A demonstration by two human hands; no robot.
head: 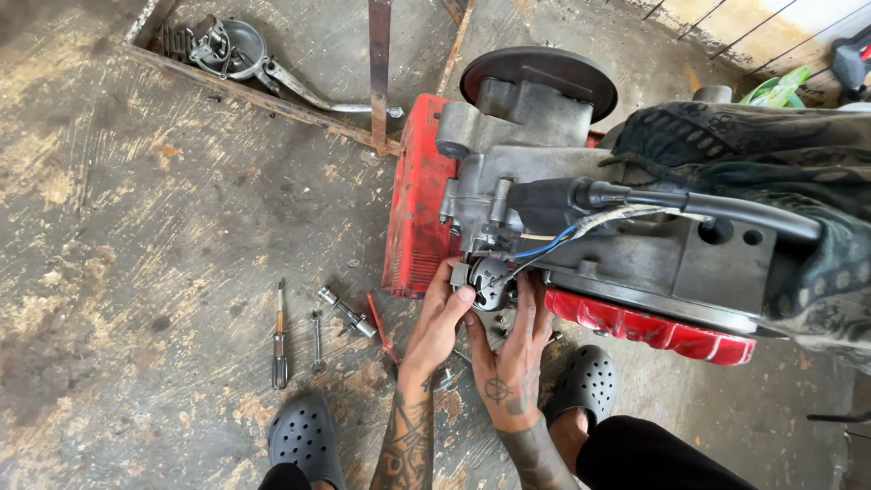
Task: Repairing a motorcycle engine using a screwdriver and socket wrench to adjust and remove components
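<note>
From the head camera, both hands meet at a small metal part (490, 283) on the underside of a red and grey engine (581, 245) lying on the concrete floor (136, 227). The left hand (440, 318) pinches its left edge with thumb and fingers; the right hand (513, 358) presses closed fingers against its right side. A screwdriver (280, 340) and socket (347, 311) lie nearby.

A rough, stained concrete floor (154, 227) fills the view under even daylight. A rusty metal frame (272, 98) lies across its upper part, and pale boards (771, 27) lean at the top right corner.
</note>
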